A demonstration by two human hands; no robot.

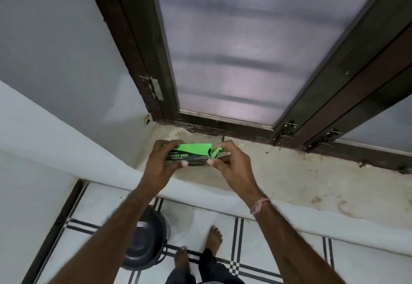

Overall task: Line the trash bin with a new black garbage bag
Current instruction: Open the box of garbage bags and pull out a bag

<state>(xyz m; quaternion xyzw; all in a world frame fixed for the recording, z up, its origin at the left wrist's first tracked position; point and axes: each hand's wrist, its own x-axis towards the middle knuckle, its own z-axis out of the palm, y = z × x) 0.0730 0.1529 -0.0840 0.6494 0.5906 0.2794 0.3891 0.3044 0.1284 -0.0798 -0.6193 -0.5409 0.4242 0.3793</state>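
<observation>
Your left hand [163,158] grips one end of the green-and-black garbage bag box [193,154], holding it just above the stained window sill [289,179]. Your right hand [229,161] pinches the box's open green end flap [216,152] between fingertips and thumb. Below, the black trash bin [145,243] stands on the tiled floor [267,250], beside your bare feet and partly hidden by your left forearm.

We hold the garbage bag box [192,155] between both hands over the window sill [278,172], the left hand [161,161] at its left end and the right hand [231,161] at its right end. Behind it stands the window [234,49]. Below the sill, on the floor [200,219], the trash bin [145,246] sits left of our feet [214,237].
</observation>
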